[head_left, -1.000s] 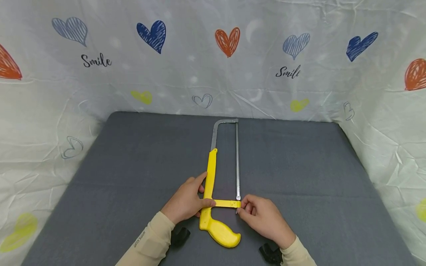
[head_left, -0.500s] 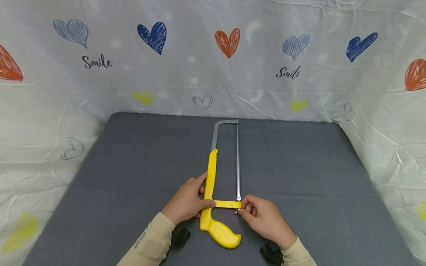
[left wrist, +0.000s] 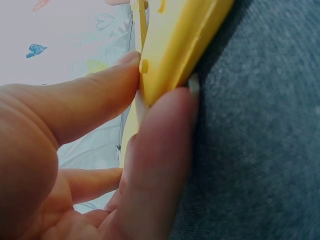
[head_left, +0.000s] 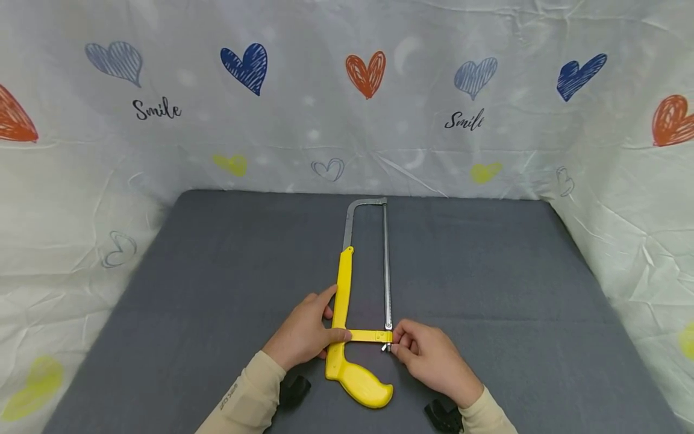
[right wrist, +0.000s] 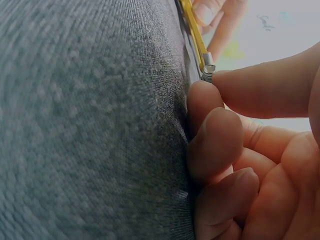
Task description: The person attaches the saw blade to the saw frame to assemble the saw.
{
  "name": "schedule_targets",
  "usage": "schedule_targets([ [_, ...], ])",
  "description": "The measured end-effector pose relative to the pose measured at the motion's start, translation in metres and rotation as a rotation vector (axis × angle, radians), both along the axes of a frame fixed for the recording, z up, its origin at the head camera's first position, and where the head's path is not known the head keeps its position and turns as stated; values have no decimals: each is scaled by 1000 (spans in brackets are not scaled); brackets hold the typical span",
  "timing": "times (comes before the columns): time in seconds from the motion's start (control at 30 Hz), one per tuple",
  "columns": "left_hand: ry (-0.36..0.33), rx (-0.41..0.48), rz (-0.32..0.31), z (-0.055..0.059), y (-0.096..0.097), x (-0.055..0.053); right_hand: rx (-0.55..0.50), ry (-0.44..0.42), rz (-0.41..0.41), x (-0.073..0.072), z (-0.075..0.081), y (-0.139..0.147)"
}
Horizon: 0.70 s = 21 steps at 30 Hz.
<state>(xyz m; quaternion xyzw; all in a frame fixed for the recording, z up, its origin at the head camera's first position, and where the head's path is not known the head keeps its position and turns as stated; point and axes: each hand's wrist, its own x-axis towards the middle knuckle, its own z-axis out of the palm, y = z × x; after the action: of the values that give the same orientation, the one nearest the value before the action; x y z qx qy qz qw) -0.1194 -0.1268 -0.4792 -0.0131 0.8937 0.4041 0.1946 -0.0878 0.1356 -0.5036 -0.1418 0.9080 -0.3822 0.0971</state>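
Note:
A hacksaw [head_left: 340, 283] with a yellow handle and a grey metal bow lies flat on the dark grey table, its pistol grip toward me. My left hand [head_left: 303, 328] holds the yellow frame where the crossbar meets it, thumb on top; the left wrist view shows thumb and fingers pinching its yellow edge. At the crossbar's right end, my right hand [head_left: 428, 352] has thumb and forefinger on the small metal wing nut [head_left: 386, 348], below the blade's [head_left: 387, 271] near end. In the right wrist view a threaded screw [right wrist: 208, 76] shows right at those fingertips; the wing nut is partly hidden there.
Dark grey cloth covers the table [head_left: 244, 253]. A pale curtain [head_left: 303, 120] printed with hearts hangs behind and along both sides. Black wrist straps [head_left: 443, 416] show below each hand.
The wing nut has turned at the right fingertips and shows more of its wings than before. Both hands and the hacksaw stay in place; the head view has tilted slightly.

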Motion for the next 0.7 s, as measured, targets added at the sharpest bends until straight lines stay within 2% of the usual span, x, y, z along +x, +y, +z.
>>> schedule_targets([
  [0.7, -5, 14, 1, -1, -1, 2, 7, -5, 6, -1, -2, 0],
])
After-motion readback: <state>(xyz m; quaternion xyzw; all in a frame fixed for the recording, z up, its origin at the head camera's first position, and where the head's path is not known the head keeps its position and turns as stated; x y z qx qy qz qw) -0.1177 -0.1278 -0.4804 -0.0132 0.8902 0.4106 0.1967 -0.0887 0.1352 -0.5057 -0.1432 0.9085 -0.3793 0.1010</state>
